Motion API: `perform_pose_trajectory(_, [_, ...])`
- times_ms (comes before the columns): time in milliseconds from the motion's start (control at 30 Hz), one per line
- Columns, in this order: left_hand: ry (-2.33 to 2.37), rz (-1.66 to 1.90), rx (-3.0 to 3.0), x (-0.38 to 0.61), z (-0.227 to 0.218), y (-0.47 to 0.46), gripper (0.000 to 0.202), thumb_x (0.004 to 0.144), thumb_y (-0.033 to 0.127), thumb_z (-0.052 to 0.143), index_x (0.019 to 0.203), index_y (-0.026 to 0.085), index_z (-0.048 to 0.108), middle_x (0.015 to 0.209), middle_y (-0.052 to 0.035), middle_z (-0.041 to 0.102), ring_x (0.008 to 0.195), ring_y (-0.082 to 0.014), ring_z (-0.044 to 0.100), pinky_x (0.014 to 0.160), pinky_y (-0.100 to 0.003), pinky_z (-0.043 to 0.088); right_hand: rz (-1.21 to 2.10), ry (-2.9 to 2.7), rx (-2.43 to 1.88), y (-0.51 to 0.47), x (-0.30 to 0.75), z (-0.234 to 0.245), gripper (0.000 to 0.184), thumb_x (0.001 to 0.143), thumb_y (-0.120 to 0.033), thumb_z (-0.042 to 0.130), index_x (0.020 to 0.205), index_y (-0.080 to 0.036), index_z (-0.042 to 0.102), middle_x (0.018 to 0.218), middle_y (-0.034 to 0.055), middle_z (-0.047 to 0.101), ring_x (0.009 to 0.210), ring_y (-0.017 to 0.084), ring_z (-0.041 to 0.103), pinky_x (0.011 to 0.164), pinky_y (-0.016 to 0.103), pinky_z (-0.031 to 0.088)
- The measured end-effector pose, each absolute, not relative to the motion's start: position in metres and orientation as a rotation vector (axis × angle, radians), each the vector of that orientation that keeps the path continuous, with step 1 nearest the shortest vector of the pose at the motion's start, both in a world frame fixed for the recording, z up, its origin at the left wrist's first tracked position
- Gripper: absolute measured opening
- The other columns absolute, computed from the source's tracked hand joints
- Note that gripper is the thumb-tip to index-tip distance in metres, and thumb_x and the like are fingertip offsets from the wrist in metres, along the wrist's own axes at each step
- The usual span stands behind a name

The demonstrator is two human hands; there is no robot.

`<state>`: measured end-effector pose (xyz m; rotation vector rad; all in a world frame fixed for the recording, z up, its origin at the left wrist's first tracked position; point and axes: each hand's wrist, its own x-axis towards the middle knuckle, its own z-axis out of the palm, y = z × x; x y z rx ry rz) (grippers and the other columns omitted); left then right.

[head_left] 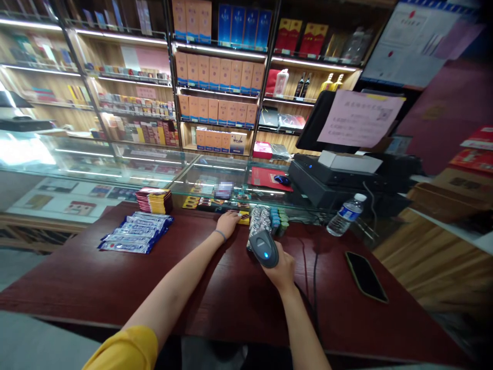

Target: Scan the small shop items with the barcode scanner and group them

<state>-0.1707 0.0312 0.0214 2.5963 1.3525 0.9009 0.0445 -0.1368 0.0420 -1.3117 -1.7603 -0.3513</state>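
Note:
My right hand [284, 267] grips a grey handheld barcode scanner [265, 248] with a blue light, its head pointing toward a cluster of small packs [265, 220] at the far edge of the dark red desk [115, 277]. My left hand [228, 224] reaches forward, fingers curled on a small yellow pack [244, 218] beside that cluster. A thin band circles my left wrist. The scanner's cable [315, 267] trails across the desk.
Blue sachets [134, 233] lie fanned at the left, with a stack of red packs [154, 200] behind them. A water bottle [345, 215] and a black phone [365, 276] lie at right. A till and monitor [335, 174] stand beyond the glass counter [115, 169]; stocked shelves [215, 77] fill the back.

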Motion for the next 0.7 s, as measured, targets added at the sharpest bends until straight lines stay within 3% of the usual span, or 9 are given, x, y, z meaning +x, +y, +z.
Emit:
perform_pose_trajectory(167, [0.972, 1.405, 1.999, -0.185, 0.027, 0.022, 0.025, 0.079, 0.017, 0.068, 0.1, 0.027, 0.076, 0.107, -0.0088, 0.073, 0.107, -0.0236, 0.064, 0.109, -0.041, 0.043, -0.356, -1.799, -1.32, -0.14, 0.039, 0.046, 0.037, 0.078, -0.034, 0.06, 0.111, -0.016, 0.062, 0.068, 0.0048, 0.07, 0.059, 0.023, 0.068, 0.056, 0.028, 0.049])
perform_pose_trajectory(300, [0.972, 1.561, 1.714, -0.225, 0.04, 0.005, 0.026, 0.077, 0.022, 0.072, 0.101, 0.028, 0.076, 0.111, -0.0104, 0.071, 0.115, -0.0278, 0.06, 0.115, -0.047, 0.036, -0.369, -1.847, -1.291, -0.14, 0.028, 0.049, 0.041, 0.077, -0.033, 0.06, 0.114, -0.016, 0.062, 0.069, 0.0054, 0.071, 0.06, 0.023, 0.068, 0.057, 0.029, 0.05])
perform_pose_trajectory(533, [1.791, 1.635, 2.145, -0.353, 0.074, 0.001, 0.039, 0.09, 0.018, 0.048, 0.123, 0.018, 0.067, 0.122, -0.0167, 0.061, 0.123, -0.0314, 0.052, 0.111, -0.05, 0.037, -0.339, -1.937, -1.143, -0.136, -0.005, 0.066, 0.035, 0.078, -0.03, 0.059, 0.11, -0.016, 0.062, 0.078, 0.0069, 0.074, 0.063, 0.022, 0.07, 0.058, 0.028, 0.05])
perform_pose_trajectory(700, [2.194, 1.374, 2.273, -0.434, 0.089, 0.015, 0.046, 0.088, 0.015, 0.044, 0.132, 0.01, 0.058, 0.143, -0.023, 0.047, 0.14, -0.0371, 0.037, 0.115, -0.055, 0.03, -0.302, -1.96, -1.09, -0.132, -0.03, 0.075, 0.036, 0.075, -0.027, 0.056, 0.109, -0.016, 0.061, 0.073, 0.0053, 0.072, 0.059, 0.023, 0.068, 0.056, 0.029, 0.049])
